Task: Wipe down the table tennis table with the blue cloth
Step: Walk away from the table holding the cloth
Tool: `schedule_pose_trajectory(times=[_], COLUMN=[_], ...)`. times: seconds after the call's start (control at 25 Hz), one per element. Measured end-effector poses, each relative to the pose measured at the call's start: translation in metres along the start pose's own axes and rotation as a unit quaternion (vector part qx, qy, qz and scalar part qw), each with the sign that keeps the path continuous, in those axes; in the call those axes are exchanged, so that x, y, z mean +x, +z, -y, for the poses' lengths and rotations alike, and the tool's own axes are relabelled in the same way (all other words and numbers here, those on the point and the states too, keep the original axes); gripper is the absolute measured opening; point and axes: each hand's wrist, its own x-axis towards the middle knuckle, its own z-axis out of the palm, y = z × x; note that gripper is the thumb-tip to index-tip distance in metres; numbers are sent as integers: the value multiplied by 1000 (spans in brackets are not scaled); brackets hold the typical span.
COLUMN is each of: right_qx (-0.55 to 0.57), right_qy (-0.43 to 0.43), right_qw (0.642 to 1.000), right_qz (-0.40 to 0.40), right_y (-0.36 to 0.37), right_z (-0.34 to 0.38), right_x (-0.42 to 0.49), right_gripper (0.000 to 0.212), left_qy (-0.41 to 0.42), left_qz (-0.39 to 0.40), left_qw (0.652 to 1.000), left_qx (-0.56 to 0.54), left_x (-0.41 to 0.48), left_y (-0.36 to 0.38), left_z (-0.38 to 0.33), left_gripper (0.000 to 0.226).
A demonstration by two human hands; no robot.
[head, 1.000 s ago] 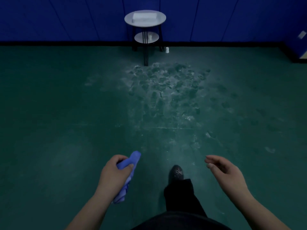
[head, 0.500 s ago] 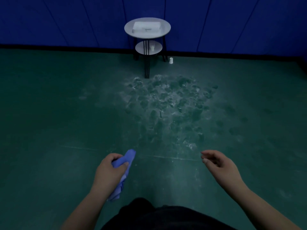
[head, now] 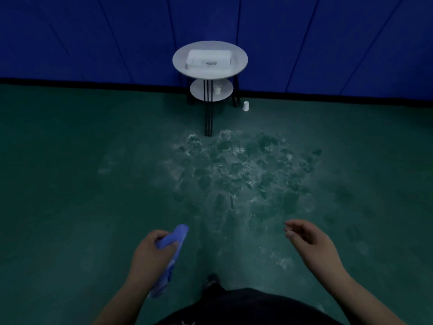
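Wiping not begun, by my judgement: the table tennis table is nowhere in view. My left hand [head: 150, 254] grips the blue cloth [head: 175, 239], bunched, one end poking up past the thumb, the rest hanging below the fist. My right hand [head: 311, 245] is empty, fingers loosely curled, held out over the floor [head: 70, 184]. All the wiping is left. Underfoot, the green floor shows a whitish, scuffed patch [head: 239, 172] full of footprints ahead of me. Beyond it, against the blue panelled wall [head: 93, 31], stands a round two-tier stand [head: 179, 65] carrying a white tray [head: 208, 57] — a small white cup [head: 245, 106] sits on the floor beside its leg.
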Motion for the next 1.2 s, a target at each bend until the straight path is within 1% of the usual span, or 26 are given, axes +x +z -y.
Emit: schedule_pose_trajectory(times=[0.16, 0.32, 0.44, 0.52, 0.6, 0.72, 0.84, 0.96, 1.12, 1.2], right_qx=[7, 5, -15, -24, -29, -35, -25, -22, -49, -53], right_qy=[-6, 8, 11, 7, 3, -22, -37, -33, -10, -8], right_qw=[1000, 999, 999, 999, 999, 999, 999, 999, 998, 998], right_qz=[-27, -36, -29, -25, -16, 8, 24, 36, 48, 39], right_y=[2, -4, -17, -30, -43, -50, -35, -11, 25, 38], right_z=[42, 56, 66, 82, 103, 137, 169, 184, 205, 226], right_x=[103, 201, 298, 365, 424, 507, 581, 641, 734, 785], right_gripper=[22, 23, 23, 22, 20, 21, 23, 23, 18, 17], left_qy=[25, 22, 2, -7, -9, -1, -7, -38, -68, -68], left_qz=[14, 24, 19, 0, -11, -18, -36, -34, -30, -20], left_qw=[1000, 999, 1000, 1000, 1000, 1000, 999, 998, 997, 997], left_qx=[7, 16, -12, -5, 3, -23, -27, -27, -27, -19], left_x=[105, 187, 254, 298, 334, 387, 440, 496, 601, 658], left_y=[8, 40, 76, 98, 112, 125, 130, 134, 139, 138], left_z=[-79, -137, -185, -224, -263, -312, -347, -365, -393, -415], left_gripper=[14, 13, 13, 11, 10, 12, 22, 12, 12, 10])
